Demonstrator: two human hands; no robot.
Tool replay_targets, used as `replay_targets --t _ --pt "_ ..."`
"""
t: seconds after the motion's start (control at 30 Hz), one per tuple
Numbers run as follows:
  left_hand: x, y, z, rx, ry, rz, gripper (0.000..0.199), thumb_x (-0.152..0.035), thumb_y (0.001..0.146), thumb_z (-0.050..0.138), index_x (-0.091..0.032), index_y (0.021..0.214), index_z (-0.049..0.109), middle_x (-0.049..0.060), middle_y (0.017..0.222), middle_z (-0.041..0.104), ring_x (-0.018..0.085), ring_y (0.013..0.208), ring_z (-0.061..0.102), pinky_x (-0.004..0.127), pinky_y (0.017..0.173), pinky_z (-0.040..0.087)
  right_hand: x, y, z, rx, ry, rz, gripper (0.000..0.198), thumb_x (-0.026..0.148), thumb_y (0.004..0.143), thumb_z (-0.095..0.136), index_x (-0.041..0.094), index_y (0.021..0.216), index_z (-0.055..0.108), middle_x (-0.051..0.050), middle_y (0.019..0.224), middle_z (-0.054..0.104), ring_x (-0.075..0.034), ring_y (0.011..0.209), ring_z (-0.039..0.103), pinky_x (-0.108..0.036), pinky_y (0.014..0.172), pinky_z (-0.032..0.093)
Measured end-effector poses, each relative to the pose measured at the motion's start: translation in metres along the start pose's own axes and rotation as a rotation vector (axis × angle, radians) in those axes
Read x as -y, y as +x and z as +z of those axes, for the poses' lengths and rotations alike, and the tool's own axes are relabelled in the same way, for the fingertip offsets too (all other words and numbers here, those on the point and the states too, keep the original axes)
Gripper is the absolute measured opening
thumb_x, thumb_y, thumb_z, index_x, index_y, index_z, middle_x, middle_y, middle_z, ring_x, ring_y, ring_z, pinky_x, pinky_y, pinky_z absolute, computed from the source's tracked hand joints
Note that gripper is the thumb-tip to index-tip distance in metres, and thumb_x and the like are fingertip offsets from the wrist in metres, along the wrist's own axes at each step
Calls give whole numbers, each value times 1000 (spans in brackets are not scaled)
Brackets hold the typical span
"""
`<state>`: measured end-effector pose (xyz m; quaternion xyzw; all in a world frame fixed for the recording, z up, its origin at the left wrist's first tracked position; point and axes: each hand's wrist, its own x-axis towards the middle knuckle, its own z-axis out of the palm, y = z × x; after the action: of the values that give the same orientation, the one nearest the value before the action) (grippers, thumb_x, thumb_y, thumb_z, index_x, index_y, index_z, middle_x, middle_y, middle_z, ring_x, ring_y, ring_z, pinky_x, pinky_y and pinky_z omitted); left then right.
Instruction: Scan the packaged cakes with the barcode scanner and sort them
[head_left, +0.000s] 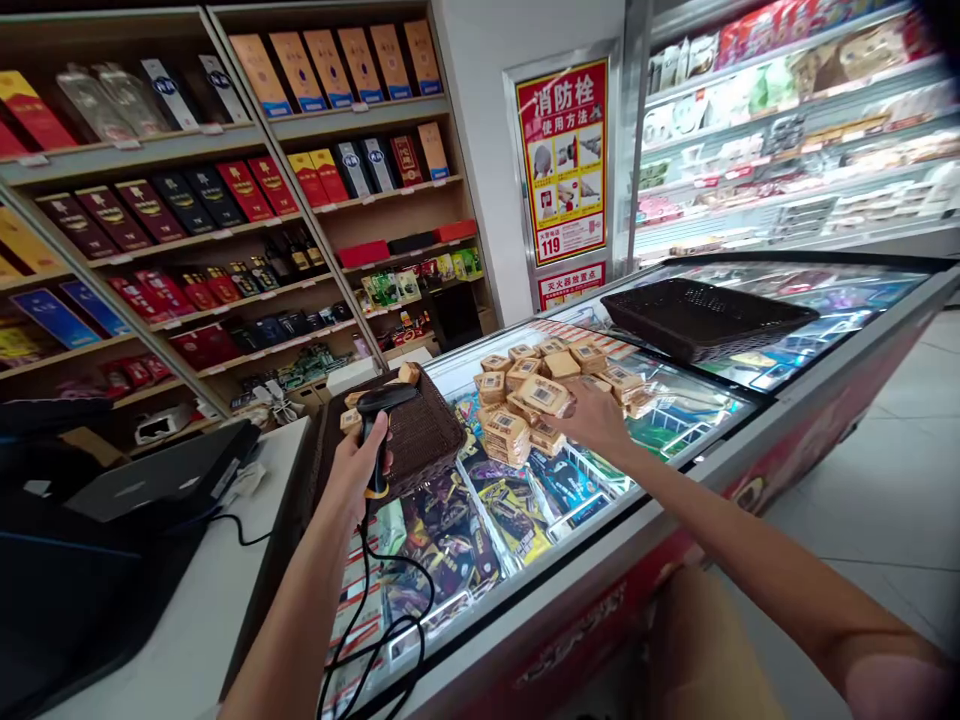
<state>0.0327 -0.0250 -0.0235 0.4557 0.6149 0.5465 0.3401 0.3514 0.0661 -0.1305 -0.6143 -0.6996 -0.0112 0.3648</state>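
Observation:
My left hand (358, 462) is wrapped round the handle of a black barcode scanner (386, 398), whose black cable hangs down over the freezer. The scanner is above a dark brown woven basket (431, 440) with a few wrapped bread packs (349, 420) along its far left side. In my right hand (600, 420) is a plastic-wrapped bread pack (543, 395), its barcode label turned upward. It is held over a heap of similar wrapped packs (505, 436) on the freezer's glass top. The fingertips of my right hand are partly hidden behind the pack.
A chest freezer (720, 455) with bagged goods under its glass runs across the middle. A second dark basket (697, 310) lies at its far end. To the left are a counter (217, 600) and a black checkout machine (165, 470). Shelves of boxes (247, 190) stand behind.

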Motion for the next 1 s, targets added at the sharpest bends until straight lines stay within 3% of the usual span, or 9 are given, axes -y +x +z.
replay_targets --t 0.1,0.23,0.37,0.57,0.7,0.8,0.9,1.0 --pt "0 -3 6 1 12 -8 58 -68 60 76 -18 80 54 -4 66 50 7 47 47 19 41 33 -30 -15 -5 61 53 -39 48 49 78 66 15 110 60 -16 104 67 -31 96 63 -41 82 49" --pt "-1 -3 9 17 19 3 58 -67 60 77 -18 80 55 -4 70 51 6 47 47 19 41 34 -50 -37 -8 229 135 -255 50 47 69 76 21 110 64 -8 109 70 -25 94 66 -34 81 53" --pt "2 2 7 38 3 27 58 -68 61 76 -18 82 55 -3 75 54 5 47 47 19 42 35 -52 -50 -2 306 119 -384 54 44 68 77 21 115 65 -11 119 68 -29 111 63 -40 95 50" --pt "10 7 -15 4 -25 26 59 -68 62 76 -17 86 59 -2 79 57 5 48 48 20 42 35 -33 -52 3 253 56 -502 59 41 74 76 24 128 61 -15 130 61 -36 123 55 -50 101 44" --pt "17 16 -42 -73 -39 5 58 -68 63 75 -17 86 58 -1 80 58 5 48 49 19 41 35 21 -28 0 286 138 -718 57 55 78 72 26 127 63 -13 126 65 -33 119 57 -47 102 42" --pt "24 26 -62 -134 -65 1 58 -68 63 74 -17 83 57 -1 79 57 5 48 49 19 41 35 85 5 11 389 188 -769 44 46 84 68 26 124 64 -10 126 64 -32 122 55 -47 105 39" --pt "34 34 -84 -189 -99 -10 57 -69 64 74 -17 82 57 -2 76 57 5 47 48 19 41 36 151 40 46 471 190 -711 41 42 88 65 24 124 63 -10 124 64 -31 119 57 -44 102 41" --pt "46 39 -108 -273 -119 -8 56 -68 64 74 -18 81 56 -3 75 56 5 48 48 18 42 36 213 68 99 521 182 -638 41 44 87 67 23 122 64 -10 124 64 -31 119 56 -43 102 42"
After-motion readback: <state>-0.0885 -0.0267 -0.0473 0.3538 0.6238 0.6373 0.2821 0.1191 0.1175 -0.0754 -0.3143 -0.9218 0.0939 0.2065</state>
